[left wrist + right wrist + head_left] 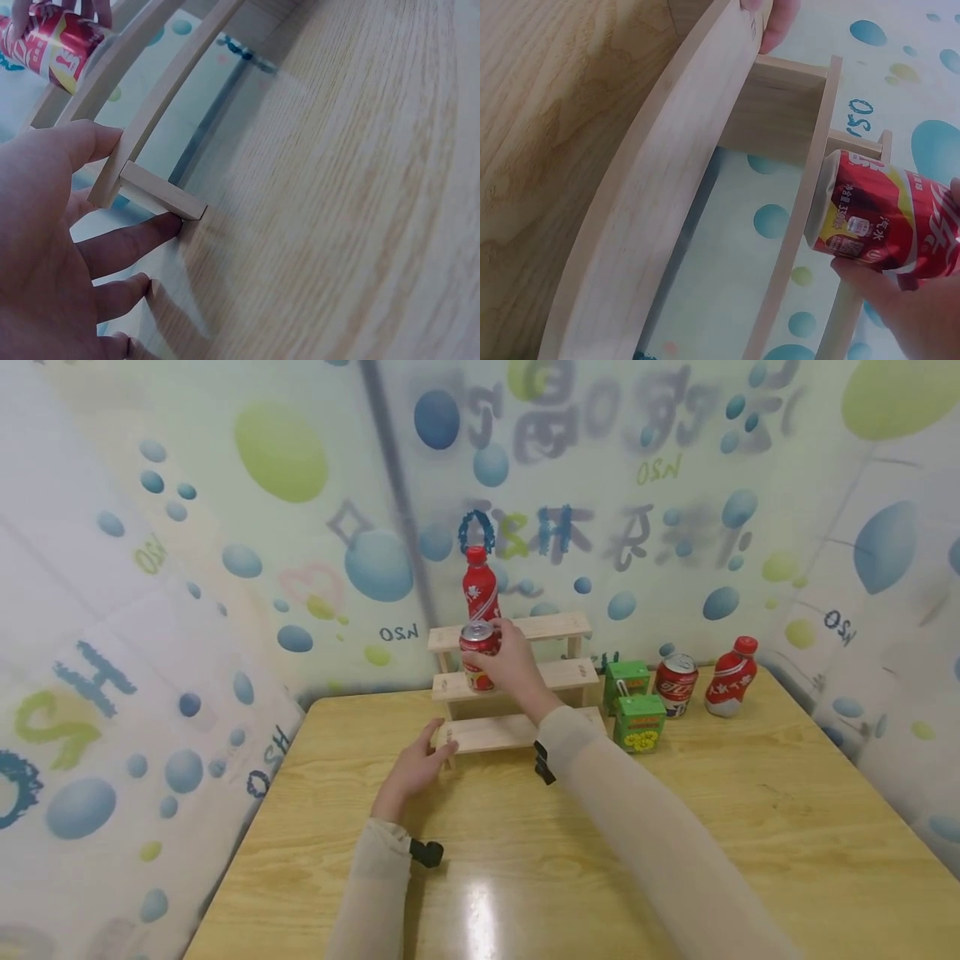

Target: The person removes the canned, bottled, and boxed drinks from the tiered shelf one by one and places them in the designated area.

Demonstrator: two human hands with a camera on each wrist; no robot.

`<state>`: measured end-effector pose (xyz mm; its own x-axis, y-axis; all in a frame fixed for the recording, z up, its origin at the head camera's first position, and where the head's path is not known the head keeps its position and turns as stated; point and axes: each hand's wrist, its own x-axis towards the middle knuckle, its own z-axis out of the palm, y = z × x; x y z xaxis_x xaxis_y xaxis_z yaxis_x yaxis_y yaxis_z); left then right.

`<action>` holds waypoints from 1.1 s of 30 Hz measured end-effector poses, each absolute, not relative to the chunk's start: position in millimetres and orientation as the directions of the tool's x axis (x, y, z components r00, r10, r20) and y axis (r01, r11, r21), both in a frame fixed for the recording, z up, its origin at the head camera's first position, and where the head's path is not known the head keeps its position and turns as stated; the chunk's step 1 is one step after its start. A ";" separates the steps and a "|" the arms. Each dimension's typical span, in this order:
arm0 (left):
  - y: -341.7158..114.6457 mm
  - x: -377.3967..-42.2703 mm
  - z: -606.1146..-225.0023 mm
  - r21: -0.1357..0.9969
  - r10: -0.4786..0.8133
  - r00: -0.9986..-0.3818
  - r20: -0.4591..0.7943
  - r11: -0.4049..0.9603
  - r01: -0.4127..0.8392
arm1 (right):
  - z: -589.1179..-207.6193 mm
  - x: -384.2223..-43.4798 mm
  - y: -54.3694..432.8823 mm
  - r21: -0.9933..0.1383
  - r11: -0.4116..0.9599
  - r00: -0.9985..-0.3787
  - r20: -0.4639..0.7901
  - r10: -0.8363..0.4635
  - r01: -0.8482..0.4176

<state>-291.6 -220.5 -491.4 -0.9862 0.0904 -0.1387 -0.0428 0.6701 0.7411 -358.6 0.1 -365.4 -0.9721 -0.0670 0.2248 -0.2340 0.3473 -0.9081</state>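
A three-tier wooden display rack [487, 735] stands on the table. My right hand [517, 667] grips a red soda can [477, 679] by its sides, upright at the middle tier. In the right wrist view the can's base [821, 199] is at the tier's edge; whether it bears on the wood I cannot tell. My left hand [412, 767] holds the left end of the lowest tier. In the left wrist view its thumb [97, 141] presses the plank's edge and a finger touches the leg [161, 191]. A red bottle [480, 587] stands upright on the top tier.
Right of the rack, on the wooden table [720, 827], stand two green boxes, one in front [640, 724] and one behind [627, 677]. Beside them are another red can [676, 687] and a tilted-looking red bottle [731, 678]. A patterned curtain [300, 560] hangs behind the table.
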 end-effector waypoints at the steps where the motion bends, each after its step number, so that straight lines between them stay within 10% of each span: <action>1: -220.3 -291.4 -491.4 0.742 0.089 -0.987 -0.137 0.669 -0.043 | -365.3 -358.6 0.6 -0.902 0.355 -0.970 0.232 -0.074 -0.243; 33: -221.3 -289.9 -493.9 0.760 0.113 -0.987 -0.116 0.650 -0.015 | -310.6 -298.7 182.1 -0.774 0.581 -0.964 0.252 -0.080 -0.251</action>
<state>-289.9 -221.3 -493.9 -0.9868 0.1127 -0.1162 -0.0152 0.6502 0.7596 -298.7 182.1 -310.6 -0.9643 -0.0795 0.2525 -0.2506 0.5814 -0.7740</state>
